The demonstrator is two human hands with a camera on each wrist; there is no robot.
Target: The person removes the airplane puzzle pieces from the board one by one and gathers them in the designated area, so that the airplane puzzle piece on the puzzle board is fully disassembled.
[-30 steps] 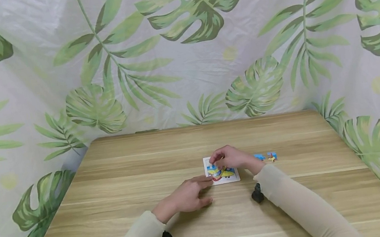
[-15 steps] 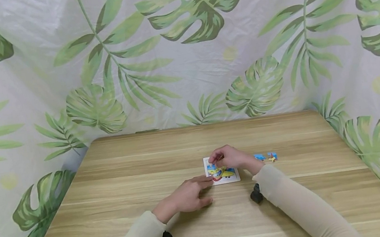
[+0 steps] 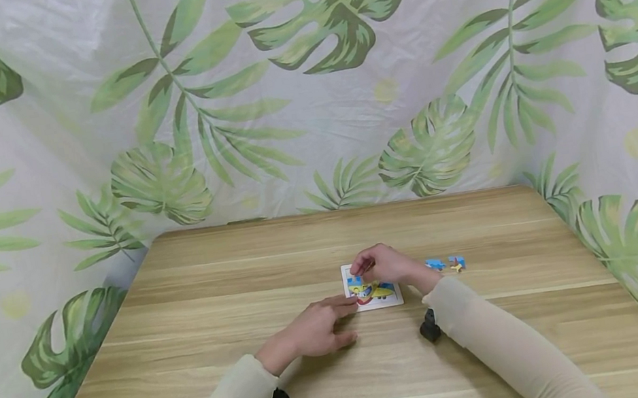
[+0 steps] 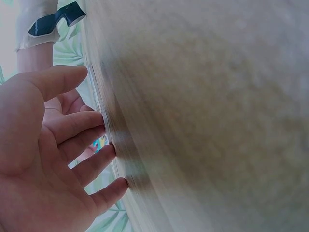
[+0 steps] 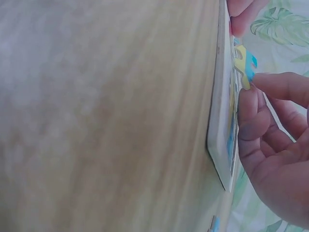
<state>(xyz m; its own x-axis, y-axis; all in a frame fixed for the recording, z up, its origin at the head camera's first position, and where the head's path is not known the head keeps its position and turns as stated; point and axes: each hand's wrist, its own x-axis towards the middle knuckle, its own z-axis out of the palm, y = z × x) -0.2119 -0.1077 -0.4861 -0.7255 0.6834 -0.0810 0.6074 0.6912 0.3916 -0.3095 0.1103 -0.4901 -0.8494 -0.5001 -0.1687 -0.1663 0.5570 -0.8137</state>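
Observation:
A small jigsaw puzzle board (image 3: 399, 300) with a white border and a yellow cartoon aeroplane on blue lies mid-table. My left hand (image 3: 316, 329) is at its left edge, fingers extended and fingertips on the border; in the left wrist view the fingers (image 4: 94, 164) are spread and hold nothing. Over the board's upper part, my right hand (image 3: 387, 264) pinches a yellow-and-blue puzzle piece (image 5: 247, 63) between thumb and fingertips. In the right wrist view the piece is tilted, close to the board's surface; whether it touches cannot be told. My right hand hides the board's upper right.
Two loose puzzle pieces lie right of the board: a mostly blue one (image 3: 435, 265) and one with blue, red and yellow (image 3: 457, 263). The wooden table (image 3: 213, 277) ends at a leaf-printed cloth (image 3: 344, 119) behind and at both sides.
My right wrist has shifted very slightly left, and the fingers turn the piece a little over the board's upper left. My left hand has stayed in place.

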